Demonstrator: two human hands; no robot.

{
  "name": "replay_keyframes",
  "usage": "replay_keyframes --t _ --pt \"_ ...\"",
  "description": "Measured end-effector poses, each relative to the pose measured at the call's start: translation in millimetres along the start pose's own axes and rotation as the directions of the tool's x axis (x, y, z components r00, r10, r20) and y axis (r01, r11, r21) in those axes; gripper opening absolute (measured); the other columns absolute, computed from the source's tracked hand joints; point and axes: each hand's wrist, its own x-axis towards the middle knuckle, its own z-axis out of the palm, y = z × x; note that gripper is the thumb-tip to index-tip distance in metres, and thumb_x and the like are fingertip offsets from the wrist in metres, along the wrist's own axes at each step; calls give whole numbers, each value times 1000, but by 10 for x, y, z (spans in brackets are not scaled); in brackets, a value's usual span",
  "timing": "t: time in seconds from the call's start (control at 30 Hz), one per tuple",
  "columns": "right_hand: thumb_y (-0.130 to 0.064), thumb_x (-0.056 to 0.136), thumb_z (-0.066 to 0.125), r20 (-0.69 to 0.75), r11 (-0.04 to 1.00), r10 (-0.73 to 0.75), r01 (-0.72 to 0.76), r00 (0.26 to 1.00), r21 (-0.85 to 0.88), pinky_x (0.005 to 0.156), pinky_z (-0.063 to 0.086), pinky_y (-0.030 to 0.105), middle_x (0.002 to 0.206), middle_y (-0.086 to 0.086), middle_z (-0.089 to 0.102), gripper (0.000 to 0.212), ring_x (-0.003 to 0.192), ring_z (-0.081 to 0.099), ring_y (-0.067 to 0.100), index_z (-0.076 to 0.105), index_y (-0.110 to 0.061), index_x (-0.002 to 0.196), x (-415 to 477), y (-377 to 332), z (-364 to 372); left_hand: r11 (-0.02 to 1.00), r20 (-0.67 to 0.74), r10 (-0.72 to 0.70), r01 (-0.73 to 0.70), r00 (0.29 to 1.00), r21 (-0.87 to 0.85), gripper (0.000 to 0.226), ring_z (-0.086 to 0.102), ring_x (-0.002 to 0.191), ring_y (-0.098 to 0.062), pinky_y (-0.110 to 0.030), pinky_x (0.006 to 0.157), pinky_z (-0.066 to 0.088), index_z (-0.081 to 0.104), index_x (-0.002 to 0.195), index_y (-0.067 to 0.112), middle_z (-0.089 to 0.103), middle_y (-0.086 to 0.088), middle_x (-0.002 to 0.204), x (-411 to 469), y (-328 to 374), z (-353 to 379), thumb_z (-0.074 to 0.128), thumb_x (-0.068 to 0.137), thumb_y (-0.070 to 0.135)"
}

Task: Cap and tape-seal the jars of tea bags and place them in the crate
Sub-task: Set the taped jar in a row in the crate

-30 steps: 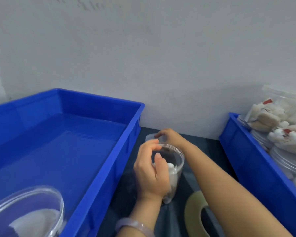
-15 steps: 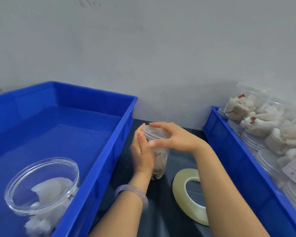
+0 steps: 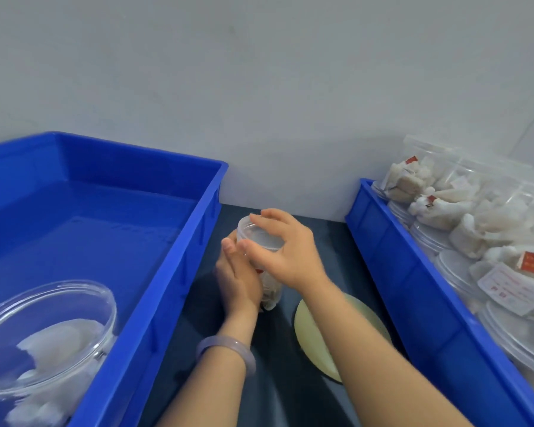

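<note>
left hand (image 3: pixel 239 280): wraps jar (image 3: pixel 272 295) side
right hand (image 3: pixel 290 257): fingers curled round lid (image 3: pixel 259 237), seemingly seated
jar: worktop (image 3: pixel 275 383) middle

Plain grey-white wall (image 3: pixel 259 87) up top, faint diagonal seam at wall's far right. Dark tabletop (image 3: pixel 333 234) butted against wall's foot. Soft, even light.

Crate (image 3: pixel 173 272): left of my jar (image 3: pixel 271 294).
Tape roll (image 3: pixel 312 331): right of the jar, nearer me.
Bin (image 3: pixel 413 288): farther right of the jar.
</note>
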Motion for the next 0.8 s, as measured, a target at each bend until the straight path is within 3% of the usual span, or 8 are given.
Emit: replay_keyframes --t 0.07,0.17,0.23,0.33,0.43,0.6,0.67,0.8 --pt "-56 71 70 -3 999 16 -16 1000 -43 99 35 21 131 -9 50 58 121 46 8 65 -27 122 -53 -19 14 1000 4 -10 10 1000 3 44 62 62 4 -8 52 43 62 77 31 66 17 65 18 6 -2 27 104 32" --pt "-58 78 63 173 969 19 25 985 -247 95 34 24 133 -11 45 57 121 38 13 55 -33 129 29 -95 -110 997 8 -1 1 1000 -82 43 61 59 4 -8 51 44 59 75 30 65 19 62 12 33 9 29 105 24" --pt "-56 77 62 270 945 52 40 962 -325 89 39 29 126 -9 47 54 112 42 19 54 -32 124 116 -176 -187 992 -2 41 -41 999 -122 45 61 59 4 -9 53 44 60 74 29 66 18 63 -11 50 11 29 106 20" --pt "-46 74 71 383 952 106 17 918 -305 85 44 33 116 -8 46 44 106 46 19 56 -29 113 243 -298 -286 989 4 88 -86 996 -119 52 59 57 4 -9 52 43 61 66 31 65 18 61 1 43 -2 31 104 14" --pt "-36 72 78 502 978 123 -17 856 -210 92 43 33 120 -9 45 41 112 46 14 55 -32 106 317 -313 -370 988 1 146 -146 989 -59 48 57 55 5 -6 50 40 53 66 30 63 21 59 46 25 -3 31 104 10" --pt "-39 78 71 418 983 26 51 908 -174 92 38 29 130 -15 48 44 121 40 12 54 -29 118 176 -188 -287 997 53 67 -65 996 -46 54 60 62 6 -10 57 45 64 67 43 66 21 66 65 -38 -14 29 104 25" --pt "-51 82 64 365 981 17 55 931 -185 91 36 29 132 -19 50 47 124 37 13 52 -34 124 140 -163 -224 1000 110 -10 12 994 -21 49 58 62 4 -14 58 47 61 72 37 63 16 64 99 -85 -12 26 104 27" --pt "-63 82 57 197 956 40 20 980 -292 85 36 30 133 -20 51 49 123 41 16 54 -39 125 134 -186 -70 997 79 9 -15 997 76 37 51 54 7 -5 51 39 44 73 25 53 9 61 129 -86 8 30 105 13"
